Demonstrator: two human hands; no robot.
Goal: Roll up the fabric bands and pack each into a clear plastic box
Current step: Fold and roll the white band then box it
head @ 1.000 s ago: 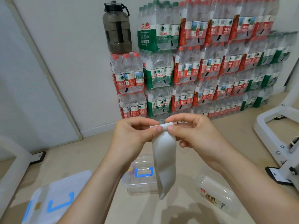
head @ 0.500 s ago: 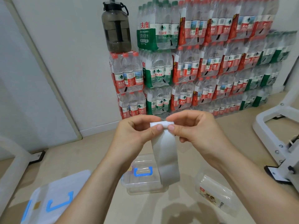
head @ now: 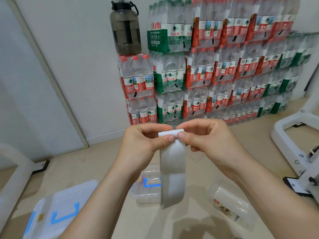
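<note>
A pale grey fabric band [head: 172,173] hangs as a loop in front of me, its top end rolled into a small tight coil. My left hand [head: 145,144] and my right hand [head: 207,140] both pinch that coil from either side, thumbs meeting at its front. Below the band on the floor sits a small clear plastic box [head: 146,192] with a blue handle on its lid. A second clear box [head: 231,207] with a printed label lies on its side to the right.
A larger clear box with blue latches [head: 55,213] sits at the lower left. Stacked packs of water bottles [head: 207,69] line the wall, with a dark jug [head: 126,28] on top. White metal frames stand at the right [head: 296,152] and the left edge.
The hanging loop has shortened a little as more band went into the coil. Both hands stay at the same height, pinching the top.
</note>
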